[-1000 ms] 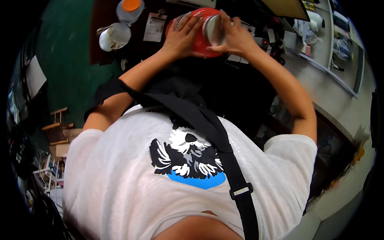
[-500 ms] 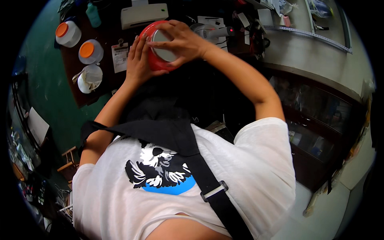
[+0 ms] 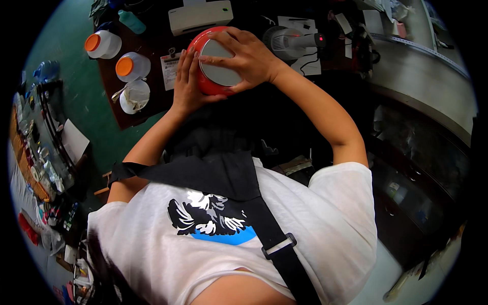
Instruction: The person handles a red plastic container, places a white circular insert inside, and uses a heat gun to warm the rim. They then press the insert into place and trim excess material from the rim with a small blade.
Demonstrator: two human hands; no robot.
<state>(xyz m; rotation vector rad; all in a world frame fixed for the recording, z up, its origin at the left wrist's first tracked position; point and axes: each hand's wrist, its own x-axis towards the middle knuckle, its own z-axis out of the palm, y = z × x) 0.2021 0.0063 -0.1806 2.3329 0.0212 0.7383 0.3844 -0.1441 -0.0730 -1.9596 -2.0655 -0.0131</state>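
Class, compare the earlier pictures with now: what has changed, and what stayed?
Since the first picture, the red container has turned: its pale round end, which faced right, now faces the camera. The right grip has spread across that end; the left grip stays on the red side. Nothing was let go. The clipped paper remains left of the container.

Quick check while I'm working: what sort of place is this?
Probably a small workroom or packing office, though I can't be sure. The dark desk carries orange-lidded jars, a clipboard with a printed sheet and a white, boxy machine resembling a printer.
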